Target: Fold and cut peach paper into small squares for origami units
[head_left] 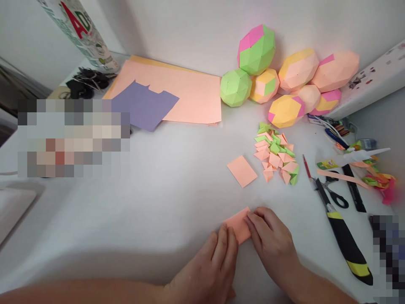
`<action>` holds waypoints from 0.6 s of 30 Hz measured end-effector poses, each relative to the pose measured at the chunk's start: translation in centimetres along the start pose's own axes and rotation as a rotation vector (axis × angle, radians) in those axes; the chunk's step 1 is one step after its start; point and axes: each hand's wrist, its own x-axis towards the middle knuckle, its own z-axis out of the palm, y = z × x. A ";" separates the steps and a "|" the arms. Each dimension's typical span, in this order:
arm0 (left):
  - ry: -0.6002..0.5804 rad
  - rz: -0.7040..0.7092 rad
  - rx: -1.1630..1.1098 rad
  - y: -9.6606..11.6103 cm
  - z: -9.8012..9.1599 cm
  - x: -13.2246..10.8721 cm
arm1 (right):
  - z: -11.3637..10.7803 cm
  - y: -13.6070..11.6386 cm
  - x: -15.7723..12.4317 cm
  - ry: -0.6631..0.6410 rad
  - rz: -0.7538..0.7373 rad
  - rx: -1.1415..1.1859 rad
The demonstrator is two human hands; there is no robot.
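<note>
A small salmon-pink paper piece lies on the white table near the front edge. My left hand presses its lower left edge with the fingertips close together. My right hand pinches the right side of the same piece, fingers curled onto it. Behind it lies a flat salmon paper rectangle, and beside that a pile of several small folded paper units in salmon and green.
Several paper polyhedron balls sit against the back wall. Large salmon sheets and a purple sheet lie at the back left. A utility knife, scissors and paper scraps crowd the right. A can stands far left.
</note>
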 end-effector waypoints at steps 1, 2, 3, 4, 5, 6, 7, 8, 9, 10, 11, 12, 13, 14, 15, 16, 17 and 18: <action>-0.028 0.005 -0.011 0.0 -0.1 0.0 | 0.1 0.1 -0.1 0.008 -0.040 -0.027; -0.050 0.006 -0.022 0.0 -0.2 0.0 | 0.1 0.1 -0.1 0.021 -0.080 -0.053; -0.065 0.006 -0.034 0.0 -0.2 0.0 | 0.2 0.1 -0.2 0.033 -0.113 -0.078; -0.075 0.008 -0.045 0.0 -0.2 0.0 | 0.3 0.2 -0.2 0.043 -0.140 -0.100; -0.085 0.010 -0.055 0.0 -0.2 0.0 | 0.4 0.2 -0.2 0.053 -0.160 -0.122; -0.099 0.015 -0.064 0.0 -0.2 0.0 | 0.5 0.2 -0.2 0.063 -0.178 -0.145; -0.116 0.023 -0.073 0.0 -0.2 0.0 | 0.5 0.2 -0.2 0.069 -0.192 -0.165; -0.141 0.034 -0.082 -0.1 -0.3 0.1 | 0.6 0.2 -0.1 0.073 -0.198 -0.178; -0.168 0.044 -0.090 -0.3 -0.4 0.2 | 0.5 0.2 -0.1 0.074 -0.207 -0.189; -0.193 0.054 -0.099 -0.4 -0.5 0.3 | 0.5 0.1 0.0 0.067 -0.220 -0.198; -0.211 0.066 -0.111 -0.6 -0.6 0.3 | 0.4 0.1 0.0 0.050 -0.238 -0.209; -0.227 0.076 -0.122 -0.7 -0.8 0.4 | 0.4 0.0 0.0 0.023 -0.258 -0.226; -0.236 0.085 -0.130 -0.9 -0.9 0.5 | 0.3 0.0 -0.1 -0.003 -0.286 -0.252; -0.240 0.094 -0.134 -1.0 -1.1 0.6 | 0.3 -0.1 -0.2 -0.021 -0.313 -0.294; -0.241 0.105 -0.134 -1.1 -1.2 0.6 | 0.4 -0.1 -0.4 -0.029 -0.334 -0.348; -0.244 0.115 -0.128 -1.2 -1.3 0.6 | 0.4 -0.1 -0.6 -0.027 -0.344 -0.408; -0.248 0.123 -0.118 -1.3 -1.4 0.6 | 0.6 -0.1 -0.8 -0.017 -0.345 -0.463; -0.250 0.131 -0.110 -1.3 -1.6 0.6 | 0.7 0.0 -1.0 -0.008 -0.340 -0.505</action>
